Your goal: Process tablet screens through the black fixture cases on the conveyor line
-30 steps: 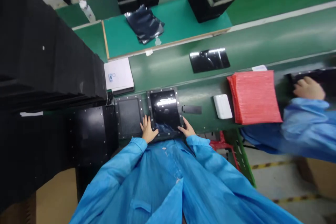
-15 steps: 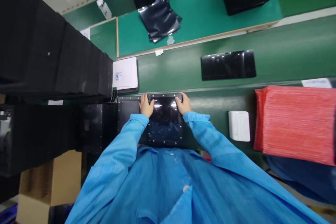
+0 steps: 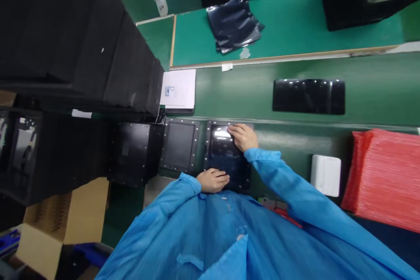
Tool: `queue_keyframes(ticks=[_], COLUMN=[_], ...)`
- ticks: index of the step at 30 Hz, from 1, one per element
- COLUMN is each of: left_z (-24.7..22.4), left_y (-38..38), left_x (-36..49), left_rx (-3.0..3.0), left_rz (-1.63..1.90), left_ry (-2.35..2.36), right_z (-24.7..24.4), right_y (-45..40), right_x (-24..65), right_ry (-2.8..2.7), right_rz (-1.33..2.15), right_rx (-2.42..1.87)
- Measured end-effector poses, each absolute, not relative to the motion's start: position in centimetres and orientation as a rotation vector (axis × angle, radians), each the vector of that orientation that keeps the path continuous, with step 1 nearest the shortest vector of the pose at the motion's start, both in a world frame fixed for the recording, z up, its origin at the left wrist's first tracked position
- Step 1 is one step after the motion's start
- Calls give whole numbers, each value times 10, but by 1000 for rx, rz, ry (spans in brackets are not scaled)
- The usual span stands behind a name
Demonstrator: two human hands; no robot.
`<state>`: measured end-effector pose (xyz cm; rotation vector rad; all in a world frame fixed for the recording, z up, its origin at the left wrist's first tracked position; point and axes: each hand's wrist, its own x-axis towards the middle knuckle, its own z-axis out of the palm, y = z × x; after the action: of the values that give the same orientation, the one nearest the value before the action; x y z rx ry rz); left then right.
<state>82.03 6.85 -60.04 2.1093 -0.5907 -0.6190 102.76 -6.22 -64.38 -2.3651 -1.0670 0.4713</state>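
A glossy black panel (image 3: 226, 153) lies in a dark tray-like frame with pale dots along its edge, close to my body. Across the panel's lower left edge rests my left hand (image 3: 214, 180), its fingers lying flat and pointing right. My right hand (image 3: 243, 137) is on the upper right part of the panel, fingertips on the surface and pointing left; whether it pinches anything is hidden. Just left is a second dotted frame with a ribbed dark centre (image 3: 179, 145), which neither hand touches.
Tall black stacks (image 3: 82, 43) stand at left above an open cardboard box (image 3: 87, 210). Papers (image 3: 179, 87) lie behind the frames. A black glossy sheet (image 3: 308, 96), a white block (image 3: 326, 175) and red wrap sheets (image 3: 390, 179) are at right. Dark bags (image 3: 232, 24) lie farther back.
My left hand has moved from the upper left edge to the lower edge. My right hand has shifted onto the panel's top. The framed panel now sits apart from the ribbed one, and the view has shifted.
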Motion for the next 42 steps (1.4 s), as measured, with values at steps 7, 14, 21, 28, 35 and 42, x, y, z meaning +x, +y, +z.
queue_keyframes(ticks=[7, 14, 21, 28, 35, 42], left_z=[-593, -612, -598, -563, -530, -503], left_y=[156, 206, 211, 151, 60, 27], left_x=[806, 764, 794, 774, 789, 801], left_rx=[2433, 2195, 1664, 1423, 2172, 2290], left_rz=[-497, -680, -154, -207, -557, -720], left_ry=[458, 490, 1233, 587, 280, 196], right_z=[-616, -593, -573, -541, -553, -552], right_y=[-48, -79, -78, -35, -58, -122], right_x=[966, 818, 794, 864, 886, 935], right_ry=[-866, -952, -741, -264, 122, 329], right_rz=[338, 603, 948, 975, 689, 727], right_rx=[-2590, -2811, -2858, -2245, -1955, -1729])
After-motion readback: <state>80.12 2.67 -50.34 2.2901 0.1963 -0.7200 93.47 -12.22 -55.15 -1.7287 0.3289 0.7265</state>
